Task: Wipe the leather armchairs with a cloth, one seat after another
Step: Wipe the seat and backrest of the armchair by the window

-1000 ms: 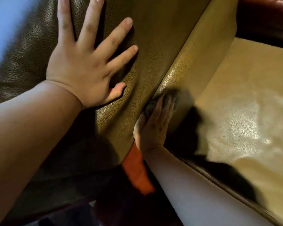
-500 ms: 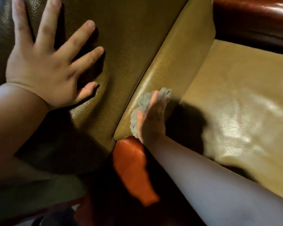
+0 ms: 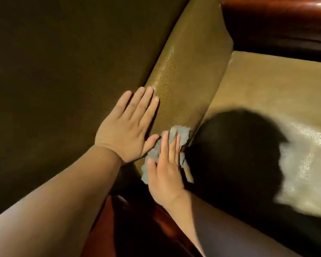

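Note:
An olive-tan leather armchair fills the view. Its inner side panel (image 3: pixel 185 75) rises at the centre, with the lighter seat cushion (image 3: pixel 267 93) to its right. A crumpled grey cloth (image 3: pixel 182 133) lies against the lower end of that panel. My right hand (image 3: pixel 165 173) presses flat on the cloth with straight fingers. Just to the left, my left hand (image 3: pixel 126 127) rests flat on the leather, fingers straight and together, its thumb touching the cloth's edge.
A dark red-brown wooden armrest (image 3: pixel 278 21) runs along the top right. More reddish wood frame (image 3: pixel 137 225) shows between my forearms at the bottom. A dark shadow (image 3: pixel 235 151) covers the near part of the seat cushion.
My left hand has come down and to the right from the chair's dark panel, fingers closing together, and now lies beside the cloth. My right hand turned flat onto the cloth, low on the panel.

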The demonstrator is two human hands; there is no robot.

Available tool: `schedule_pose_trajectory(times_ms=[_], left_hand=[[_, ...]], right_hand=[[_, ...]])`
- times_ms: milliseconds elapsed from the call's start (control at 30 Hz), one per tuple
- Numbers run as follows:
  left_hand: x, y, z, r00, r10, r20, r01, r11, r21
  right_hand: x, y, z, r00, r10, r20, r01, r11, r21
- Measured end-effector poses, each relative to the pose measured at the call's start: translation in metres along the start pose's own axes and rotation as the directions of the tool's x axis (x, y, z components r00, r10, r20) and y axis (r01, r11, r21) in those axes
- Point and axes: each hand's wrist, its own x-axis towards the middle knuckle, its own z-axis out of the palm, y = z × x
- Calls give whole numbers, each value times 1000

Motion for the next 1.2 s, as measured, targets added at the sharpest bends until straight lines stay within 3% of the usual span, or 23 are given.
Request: schedule_pose_trajectory(times_ms=[100,200,267,300,367,433,500,633,700,767,833,967,1033,1133,1200], left_hand=[[2,3,7,999,15,-29,-15,1000,-5],[6,5,11,996,68,-55,-71,996,-52],[10,8,14,991,122,-58,-126,989,-77],[12,9,17,990,126,-63,-132,988,-86],[12,11,22,990,116,-85,-123,988,-90],[11,13,27,988,109,-108,-118,990,-80],[12,13,29,987,112,-116,-122,989,-81],[12,14,31,986,107,-130,-119,989,-91],[12,16,34,985,106,-138,-119,989,-91],[12,16,37,984,100,-148,-113,991,-76],[12,16,38,983,98,-153,-110,991,-72],[12,17,37,984,84,-158,-100,990,-99],[10,18,38,984,82,-156,-97,991,-93],[10,17,38,984,78,-157,-91,993,-77],[10,18,38,985,70,-159,-82,994,-72]], right_hand=[[2,36,0,1000,0,-2,0,997,-76],[76,57,-1,933,199,-299,-191,980,55],[123,64,-14,841,236,-486,-236,970,62],[132,61,-20,831,215,-512,-220,974,52],[116,52,-23,894,140,-425,-148,989,15],[60,52,-9,970,48,-239,-57,998,-33],[0,59,16,986,134,-95,-135,991,-4],[32,55,23,916,370,-154,-344,923,171],[88,41,-2,874,332,-356,-291,943,165],[131,34,-26,860,203,-468,-168,979,114],[139,33,-31,888,125,-442,-109,992,61],[77,45,-11,960,-67,-272,7,976,-217],[89,52,-16,959,-2,-282,-48,984,-169],[171,46,-53,899,199,-390,-204,979,30],[218,39,-77,895,181,-408,-193,981,11]])
